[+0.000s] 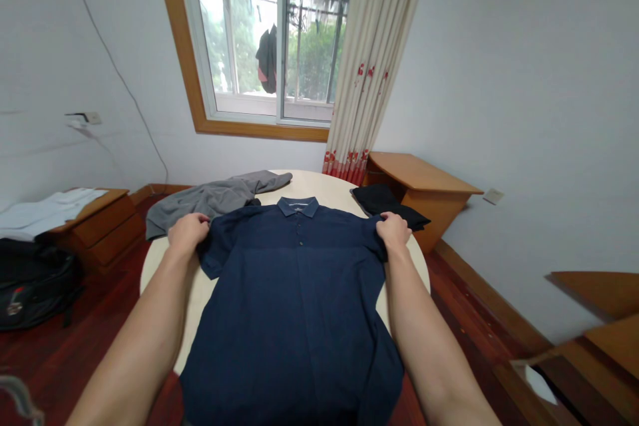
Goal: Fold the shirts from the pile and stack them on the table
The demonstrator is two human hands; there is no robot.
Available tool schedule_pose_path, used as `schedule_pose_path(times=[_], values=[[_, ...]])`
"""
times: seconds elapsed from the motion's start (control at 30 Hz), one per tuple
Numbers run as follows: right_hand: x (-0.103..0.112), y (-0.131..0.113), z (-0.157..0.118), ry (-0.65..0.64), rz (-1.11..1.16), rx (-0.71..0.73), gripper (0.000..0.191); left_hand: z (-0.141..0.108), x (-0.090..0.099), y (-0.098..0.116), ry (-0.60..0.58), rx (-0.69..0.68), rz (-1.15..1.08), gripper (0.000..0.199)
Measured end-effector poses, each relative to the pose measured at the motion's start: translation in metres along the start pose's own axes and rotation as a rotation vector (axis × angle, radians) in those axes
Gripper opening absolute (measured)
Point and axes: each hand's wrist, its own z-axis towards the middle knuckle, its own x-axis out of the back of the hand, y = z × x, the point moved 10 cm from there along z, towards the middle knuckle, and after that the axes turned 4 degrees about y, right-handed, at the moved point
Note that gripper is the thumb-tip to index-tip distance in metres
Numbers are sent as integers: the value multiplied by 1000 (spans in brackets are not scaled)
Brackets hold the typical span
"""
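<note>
A dark navy short-sleeved polo shirt (299, 306) lies spread out, front up, across a round cream table (200, 306). Its collar points toward the window and its hem hangs over the near edge. My left hand (188, 231) pinches the end of the sleeve on the left. On the opposite side, my right hand (394, 231) grips the other sleeve's end. Beyond my left hand is a crumpled grey garment (204, 196). A folded black garment (387, 203) rests on the table just past my right hand.
A wooden desk (419, 173) stands behind the table at right, beside a long curtain (374, 60) and a window (279, 40). On the left are a drawer cabinet (107, 229) with white cloth (44, 210) on it, and a black backpack (34, 283) on the floor.
</note>
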Motion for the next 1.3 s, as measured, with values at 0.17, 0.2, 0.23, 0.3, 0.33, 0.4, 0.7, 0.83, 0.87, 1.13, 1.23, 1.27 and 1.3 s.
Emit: schedule_pose_path(times=[0.17,0.2,0.23,0.3,0.33,0.4,0.7,0.83,0.87,1.13,1.23,1.27,1.3], values=[[-9,3,0,-50,-76,-1,52,6,-29,-4,-160,-27,-6,33],[-12,3,0,-64,-81,2,54,6,-32,-1,-181,-44,-4,38],[-15,1,-1,-84,-81,12,56,4,-35,3,-199,-61,-3,43],[-24,-8,-4,-138,-74,57,62,1,-39,10,-232,-100,-9,52],[-30,-14,-6,-170,-69,92,62,-1,-42,15,-254,-125,-13,54],[-42,-31,-12,-245,-56,185,52,-6,-47,24,-298,-185,-35,54],[-46,-26,-12,-283,-31,144,33,12,-37,1,-89,-124,-32,24],[-50,-17,-11,-308,-63,102,35,14,-32,-6,-51,-72,2,29],[-50,-17,-11,-306,-69,104,38,13,-32,-7,-63,-64,4,31],[-57,-27,-18,-383,-107,131,34,2,-47,-2,-313,-87,34,24],[-42,-33,-17,-307,-67,132,26,6,-25,0,-118,-68,-18,23],[-34,-33,-16,-264,-44,121,27,6,-13,0,-21,-45,-52,25],[-26,-33,-15,-220,-19,107,28,5,-3,-2,64,-23,-91,28]])
